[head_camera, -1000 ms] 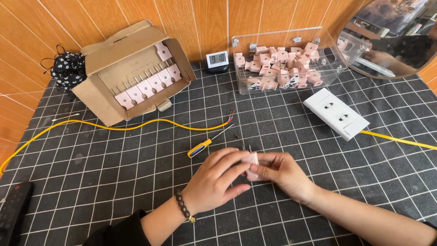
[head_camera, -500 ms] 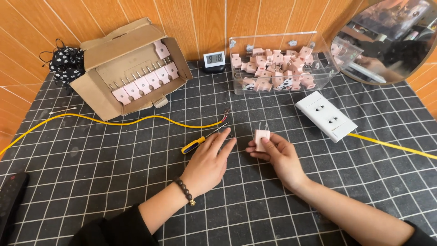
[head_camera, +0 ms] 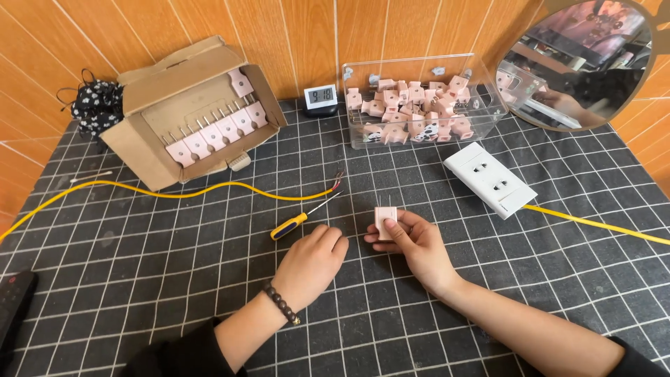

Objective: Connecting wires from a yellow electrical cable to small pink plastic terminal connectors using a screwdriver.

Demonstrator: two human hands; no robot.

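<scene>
Your right hand [head_camera: 419, 248] pinches a small pink plug [head_camera: 385, 218] between thumb and fingers, prongs pointing up and away from you, held low over the gridded black mat [head_camera: 174, 279] near its middle. Your left hand [head_camera: 310, 265] rests knuckles-up on the mat with fingers curled loosely under, empty as far as can be seen, just beside the yellow-and-blue handle of the screwdriver [head_camera: 296, 220] but not gripping it. Risk one: the plug is small and the grip is at its lower edge only, so a twist could flip it out of the fingers onto the mat. Risk two: the screwdriver lies with its thin shaft aimed toward the bare stripped end of the yellow cable [head_camera: 209, 192]; a careless sweep of your left hand could roll the tool into those exposed strands and splay them. Risk three: the white double socket [head_camera: 490, 178] sits to your right with its own yellow lead [head_camera: 600, 225] running off the mat edge; your right forearm is near that lead and could drag the socket. Whether either cable is live cannot be told, so treat the bare ends as a contact hazard. The clear bin of pink plugs [head_camera: 419, 105] and the cardboard box [head_camera: 192, 112] stand well apart at the back
</scene>
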